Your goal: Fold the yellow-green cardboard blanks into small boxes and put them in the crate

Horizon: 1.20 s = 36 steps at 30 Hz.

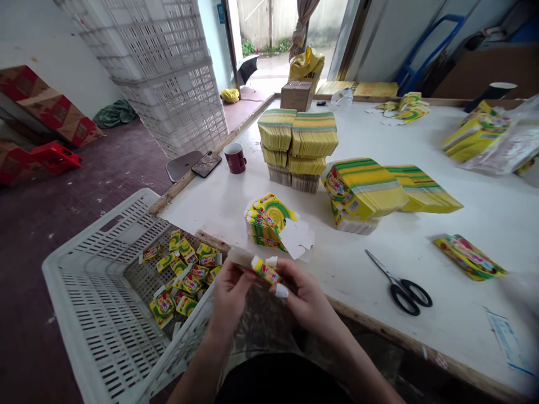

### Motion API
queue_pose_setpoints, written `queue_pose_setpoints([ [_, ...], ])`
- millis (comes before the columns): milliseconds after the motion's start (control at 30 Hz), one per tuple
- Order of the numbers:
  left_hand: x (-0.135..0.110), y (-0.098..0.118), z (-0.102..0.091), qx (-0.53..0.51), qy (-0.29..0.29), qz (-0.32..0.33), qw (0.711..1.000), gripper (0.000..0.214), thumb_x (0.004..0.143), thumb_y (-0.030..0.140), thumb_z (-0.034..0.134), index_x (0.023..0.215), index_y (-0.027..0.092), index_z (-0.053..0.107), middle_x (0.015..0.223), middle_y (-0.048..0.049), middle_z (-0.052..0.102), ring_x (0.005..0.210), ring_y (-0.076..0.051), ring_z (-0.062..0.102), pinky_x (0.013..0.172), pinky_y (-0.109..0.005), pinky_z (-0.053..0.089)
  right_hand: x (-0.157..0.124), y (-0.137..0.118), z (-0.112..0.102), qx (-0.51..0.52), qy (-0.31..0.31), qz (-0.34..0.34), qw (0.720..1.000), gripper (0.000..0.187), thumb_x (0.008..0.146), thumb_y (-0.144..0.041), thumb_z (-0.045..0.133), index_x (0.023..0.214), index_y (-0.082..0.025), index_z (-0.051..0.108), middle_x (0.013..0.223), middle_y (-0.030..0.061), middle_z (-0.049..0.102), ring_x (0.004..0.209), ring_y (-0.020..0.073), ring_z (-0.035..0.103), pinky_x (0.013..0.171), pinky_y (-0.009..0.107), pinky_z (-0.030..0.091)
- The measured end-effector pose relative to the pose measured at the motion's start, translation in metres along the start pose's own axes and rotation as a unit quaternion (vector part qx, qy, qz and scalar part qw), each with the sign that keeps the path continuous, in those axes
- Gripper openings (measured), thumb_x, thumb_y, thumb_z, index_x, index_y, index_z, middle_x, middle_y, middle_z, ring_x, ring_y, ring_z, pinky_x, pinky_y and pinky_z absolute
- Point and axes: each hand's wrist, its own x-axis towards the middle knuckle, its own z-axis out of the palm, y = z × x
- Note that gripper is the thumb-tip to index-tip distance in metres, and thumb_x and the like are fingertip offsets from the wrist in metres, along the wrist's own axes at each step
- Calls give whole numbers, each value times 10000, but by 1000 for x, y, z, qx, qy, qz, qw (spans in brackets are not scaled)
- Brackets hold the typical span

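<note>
Both hands meet at the table's front edge around a small yellow printed carton. My left hand grips its left side, fingers bent, with a pale flap showing above them. My right hand pinches the carton's right end; white wrapping covers the thumb tip and a fingertip. Just beyond the hands lies a pile of flattened cartons, some with white inner sides turned up. Below left, a white plastic crate holds several folded yellow cartons.
Black-handled scissors and a flat yellow packet lie to the right. Tall bundles of flat cartons and further stacks stand mid-table. A maroon mug and a phone sit near the left edge. White crates tower behind.
</note>
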Motion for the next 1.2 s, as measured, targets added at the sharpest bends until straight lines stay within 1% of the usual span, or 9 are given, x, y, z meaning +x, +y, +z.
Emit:
queue_pose_setpoints([
  [100, 6, 11, -19, 30, 16, 0, 999, 300, 792, 418, 699, 948, 162, 687, 860, -54, 733, 832, -208, 678, 797, -326, 546, -2, -10, -11, -98, -25, -35, 994, 210, 913, -198, 499, 1069, -218, 638, 923, 36, 712, 765, 178, 646, 692, 273, 490],
  [267, 14, 51, -57, 57, -129, 32, 989, 795, 751, 767, 490, 1298, 193, 550, 1259, -164, 638, 1154, -343, 599, 968, -495, 484, -5, -27, -21, -271, -94, -114, 951, 334, 892, -66, 453, 1106, -224, 656, 940, 68, 712, 831, 208, 628, 726, 315, 487],
  [333, 9, 63, -61, 132, -197, 46, 970, 914, 640, 790, 593, 1356, 231, 491, 1346, -156, 574, 1222, -366, 546, 1024, -520, 438, -6, -33, -20, -340, -149, -146, 917, 319, 903, -80, 475, 1098, -250, 662, 933, 63, 704, 843, 221, 601, 774, 362, 481],
  [433, -4, 62, -45, 274, -247, 9, 929, 886, 527, 476, 859, 1308, 243, 510, 1292, -129, 599, 1176, -352, 570, 994, -475, 473, -9, -39, -15, -370, -175, -192, 892, 272, 907, -143, 548, 1109, -292, 652, 981, 50, 686, 942, 232, 586, 989, 477, 402],
  [533, -16, 45, -20, 379, -228, -10, 897, 636, 725, 253, 694, 1299, 216, 424, 1122, -93, 651, 965, -258, 648, 858, -403, 536, -11, -32, -14, -319, -26, -206, 925, 495, 879, -176, 599, 1342, -305, 484, 1269, 101, 567, 1236, 280, 471, 1136, 567, 220],
  [667, -26, 26, -3, 379, -188, 48, 905, 677, 746, 197, 640, 1316, 224, 275, 1148, -82, 597, 934, -206, 633, 821, -333, 535, -11, -7, -12, -96, 168, -77, 978, 799, 848, -366, 643, 1495, -246, 190, 1462, 157, 386, 1349, 298, 391, 1099, 535, 338],
  [867, -32, 13, 3, 348, -171, 140, 911, 772, 685, 279, 740, 1273, 237, 241, 1187, -96, 532, 1055, -237, 594, 895, -362, 508, -14, 0, 18, 251, 125, 175, 944, 686, 782, -486, 682, 1378, -237, 454, 1201, 101, 662, 1119, 293, 617, 955, 450, 494],
  [1067, -29, 12, 6, 378, -141, 163, 900, 482, 706, 180, 658, 1082, 231, 362, 1042, -44, 518, 934, -186, 590, 801, -300, 502, -3, -6, 14, 221, 54, 138, 964, 567, 768, -501, 697, 1248, -214, 604, 1053, 78, 725, 1041, 274, 649, 942, 413, 487],
  [1200, -23, 20, 8, 388, -135, 155, 899, 394, 689, 193, 667, 945, 228, 368, 854, 17, 488, 732, -139, 542, 657, -238, 466, -7, 14, 11, 162, 34, 113, 980, 552, 895, -612, 460, 1229, -205, 626, 1046, 100, 724, 1130, 275, 608, 976, 432, 469],
])
